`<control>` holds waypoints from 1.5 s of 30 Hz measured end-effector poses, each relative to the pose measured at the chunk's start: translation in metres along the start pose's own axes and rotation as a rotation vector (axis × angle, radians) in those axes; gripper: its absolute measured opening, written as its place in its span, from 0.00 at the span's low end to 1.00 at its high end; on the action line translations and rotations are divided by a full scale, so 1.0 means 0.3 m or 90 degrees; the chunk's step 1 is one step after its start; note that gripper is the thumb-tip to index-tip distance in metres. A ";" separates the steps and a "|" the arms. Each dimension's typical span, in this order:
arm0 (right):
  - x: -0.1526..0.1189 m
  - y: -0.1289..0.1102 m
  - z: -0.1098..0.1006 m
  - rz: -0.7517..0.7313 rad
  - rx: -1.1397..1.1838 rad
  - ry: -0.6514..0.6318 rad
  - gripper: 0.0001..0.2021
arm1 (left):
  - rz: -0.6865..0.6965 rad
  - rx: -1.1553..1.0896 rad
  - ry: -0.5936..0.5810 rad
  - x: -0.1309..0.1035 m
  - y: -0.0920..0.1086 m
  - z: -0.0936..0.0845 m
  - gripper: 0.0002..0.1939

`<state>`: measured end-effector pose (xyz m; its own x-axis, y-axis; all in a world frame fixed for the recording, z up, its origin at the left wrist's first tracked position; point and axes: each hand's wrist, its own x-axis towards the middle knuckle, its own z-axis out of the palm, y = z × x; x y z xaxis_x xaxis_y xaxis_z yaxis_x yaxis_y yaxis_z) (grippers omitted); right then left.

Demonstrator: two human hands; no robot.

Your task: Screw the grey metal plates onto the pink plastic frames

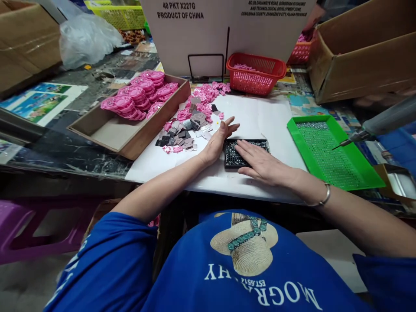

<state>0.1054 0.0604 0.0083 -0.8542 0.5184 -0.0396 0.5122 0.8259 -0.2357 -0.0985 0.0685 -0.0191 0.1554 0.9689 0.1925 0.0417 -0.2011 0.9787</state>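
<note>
A small black tray [230,162] of tiny shiny metal pieces, which look like screws, lies on the white board [208,178] in front of me. My right hand [260,162] rests flat over the tray's right part, its fingers stretched across the pieces. Beside the tray's left edge stands my left hand [217,143], on its side with fingers extended and nothing visible in it. Left of that hand lies a pile of small grey and black plates [186,134]. Small pink plastic parts [204,97] are heaped just behind the plates.
A cardboard tray [156,123] holds stacked pink pieces at the left. A red basket [256,84] stands at the back. On the right is a green tray [367,173] with small metal pieces, and an electric screwdriver [386,119] hangs over it. Cardboard boxes [364,65] flank the table.
</note>
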 end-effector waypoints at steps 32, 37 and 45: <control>0.091 -0.014 0.002 -0.106 -0.015 0.030 0.42 | -0.010 0.034 -0.048 -0.011 0.013 -0.012 0.46; 0.046 0.004 -0.007 -0.203 -0.012 0.020 0.37 | 0.001 0.069 -0.053 -0.011 0.011 -0.013 0.45; 0.034 0.003 -0.021 -0.206 0.006 0.027 0.37 | 0.002 0.062 -0.047 -0.015 0.014 -0.014 0.45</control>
<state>0.0977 0.0677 0.0140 -0.9681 0.2378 0.0792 0.2133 0.9476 -0.2379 -0.1032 0.0640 -0.0157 0.2283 0.9556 0.1862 0.1369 -0.2209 0.9657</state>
